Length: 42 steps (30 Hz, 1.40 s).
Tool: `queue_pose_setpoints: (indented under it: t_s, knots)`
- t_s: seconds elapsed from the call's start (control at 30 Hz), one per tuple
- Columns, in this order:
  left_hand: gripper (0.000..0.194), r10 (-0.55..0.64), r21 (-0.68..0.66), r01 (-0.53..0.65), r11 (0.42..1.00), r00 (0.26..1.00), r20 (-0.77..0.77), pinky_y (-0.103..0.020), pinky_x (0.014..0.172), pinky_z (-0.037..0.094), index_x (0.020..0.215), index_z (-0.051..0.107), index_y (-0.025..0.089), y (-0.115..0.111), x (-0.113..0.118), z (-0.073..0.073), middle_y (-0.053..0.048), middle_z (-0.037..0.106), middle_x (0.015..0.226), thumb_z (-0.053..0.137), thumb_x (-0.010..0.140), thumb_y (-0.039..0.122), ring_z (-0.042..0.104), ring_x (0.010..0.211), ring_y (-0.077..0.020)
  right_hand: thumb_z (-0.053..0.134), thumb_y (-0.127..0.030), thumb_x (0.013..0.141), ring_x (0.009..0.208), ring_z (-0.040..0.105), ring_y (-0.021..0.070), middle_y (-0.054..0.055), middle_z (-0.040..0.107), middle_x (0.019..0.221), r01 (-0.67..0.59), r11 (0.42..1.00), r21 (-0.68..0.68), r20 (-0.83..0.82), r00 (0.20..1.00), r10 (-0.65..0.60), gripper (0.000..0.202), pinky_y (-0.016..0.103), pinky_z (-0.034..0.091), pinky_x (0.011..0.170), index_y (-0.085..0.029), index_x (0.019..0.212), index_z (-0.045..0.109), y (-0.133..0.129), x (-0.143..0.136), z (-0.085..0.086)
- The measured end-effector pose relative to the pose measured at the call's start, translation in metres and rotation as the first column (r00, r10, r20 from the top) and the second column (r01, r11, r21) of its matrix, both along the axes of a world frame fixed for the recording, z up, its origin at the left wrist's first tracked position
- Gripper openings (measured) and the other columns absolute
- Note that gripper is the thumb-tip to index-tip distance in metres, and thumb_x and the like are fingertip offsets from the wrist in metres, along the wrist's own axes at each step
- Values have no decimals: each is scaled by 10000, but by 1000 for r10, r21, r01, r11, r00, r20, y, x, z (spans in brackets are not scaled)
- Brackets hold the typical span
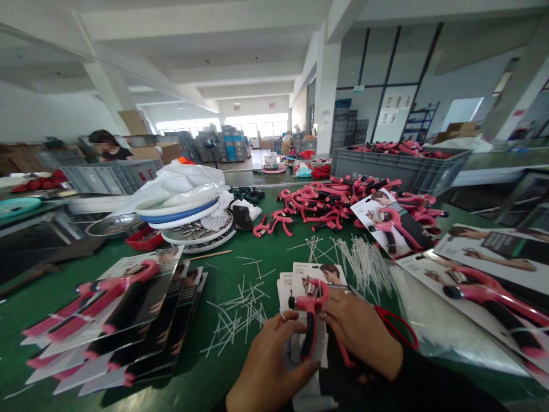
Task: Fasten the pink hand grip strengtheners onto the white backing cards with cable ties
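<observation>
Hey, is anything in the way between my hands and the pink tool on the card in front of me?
Nothing visible. Your left hand and right hand are right at the pink tool, one on either side, as it lies on its card. The scattered white strips farther left are out of the way.

Lit by far windows (268,123) — spanned by pale beams (206,26). Edged at left by a white wall (38,109), propped by a pillar (326,91), stacked with crates (234,143).
</observation>
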<state>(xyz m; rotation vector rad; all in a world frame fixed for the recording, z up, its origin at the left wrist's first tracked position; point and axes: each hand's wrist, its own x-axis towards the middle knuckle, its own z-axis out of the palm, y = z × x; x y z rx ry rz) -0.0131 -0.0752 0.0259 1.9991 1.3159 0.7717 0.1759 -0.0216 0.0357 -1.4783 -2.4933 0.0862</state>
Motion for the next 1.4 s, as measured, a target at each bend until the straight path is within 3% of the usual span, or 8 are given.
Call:
queue_pose_setpoints:
  t_s: [0.13, 0.27, 0.4, 0.53, 0.63, 0.93, 1.13, 1.4]
  knots:
    - [306, -22, -31, 25, 999, 996, 85, -378, 947, 394, 988, 635, 266, 6, -10, 14, -67, 455, 1310, 647, 704, 379, 434, 1188, -259, 483, -253, 855, 817, 557, 202, 63, 603, 817, 33, 999, 10, -354, 935, -28, 173, 326, 427, 760, -180, 781, 621, 7, 9, -16]
    - [324, 264, 66, -281, 957, 944, 196, -328, 827, 462, 1007, 634, 215, 56, -17, 22, -81, 530, 1232, 439, 842, 415, 477, 1142, -226, 505, -336, 836, 687, 527, 174, 21, 553, 695, 104, 994, -36, -585, 805, -105, 225, 289, 419, 644, -195, 675, 574, 9, 8, -29]
    - [314, 53, 47, -51, 998, 998, -44, -256, 718, 487, 991, 664, 185, 113, 4, 17, -42, 683, 992, 526, 784, 377, 623, 793, -159, 537, -377, 804, 646, 499, 164, 6, 520, 659, 108, 990, -89, -664, 735, -140, 250, 279, 394, 606, -197, 633, 555, 12, 6, -35]
    - [276, -13, 77, 24, 997, 990, -142, -228, 651, 469, 915, 699, 215, 139, 34, 8, -8, 712, 912, 580, 733, 384, 626, 760, -159, 563, -383, 781, 637, 492, 162, 1, 513, 640, 105, 982, -159, -704, 685, -187, 259, 278, 376, 603, -190, 609, 567, 15, 7, -39]
    - [258, -32, 129, 58, 990, 981, -194, -219, 623, 452, 863, 704, 222, 137, 44, 7, 3, 716, 861, 540, 772, 400, 624, 737, -150, 573, -388, 774, 623, 493, 154, -4, 524, 632, 104, 977, -186, -720, 663, -207, 254, 269, 374, 597, -186, 621, 584, 17, 8, -43]
    - [170, -129, 332, 253, 909, 926, -354, -265, 759, 430, 884, 675, 256, 104, 36, 17, 3, 686, 919, 517, 819, 251, 601, 869, -164, 553, -408, 788, 618, 466, 144, -11, 501, 613, 86, 978, -191, -778, 593, -204, 294, 256, 370, 587, -175, 609, 564, 15, 8, -45]
    - [172, -140, 382, 308, 871, 902, -408, -279, 754, 434, 888, 651, 254, 101, 37, 10, 13, 679, 914, 519, 800, 187, 602, 862, -170, 555, -409, 792, 681, 508, 159, 4, 552, 676, 57, 982, -181, -798, 575, -181, 280, 271, 398, 652, -171, 650, 600, 12, 9, -42]
    - [210, -149, 405, 327, 854, 899, -413, -276, 759, 437, 910, 637, 257, 100, 34, 6, 26, 676, 932, 501, 792, 150, 602, 860, -157, 584, -386, 777, 647, 495, 147, -7, 534, 658, 50, 983, -174, -808, 564, -172, 255, 262, 393, 618, -171, 641, 596, 13, 8, -42]
